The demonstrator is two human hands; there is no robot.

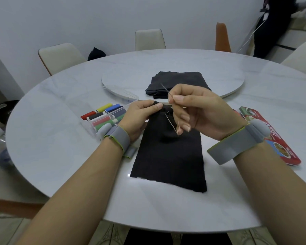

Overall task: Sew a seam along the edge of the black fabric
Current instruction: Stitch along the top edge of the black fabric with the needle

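A strip of black fabric (pixel 168 156) lies on the white table, its far end lifted. My left hand (pixel 140 115) pinches that far edge between thumb and fingers. My right hand (pixel 193 110) pinches a thin needle (pixel 164 89) between thumb and forefinger, with the needle's point aimed up and away from me. A pale thread (pixel 170 123) runs from the fabric's far edge down to my right little finger. A few light stitches show at the edge beside my right fingers.
A clear box of coloured thread spools (pixel 104 114) stands left of my left hand. Folded black cloth (pixel 177 82) lies on a round turntable (pixel 228 84) behind. A red tin (pixel 272 135) sits at the right. Chairs (pixel 149 39) ring the table.
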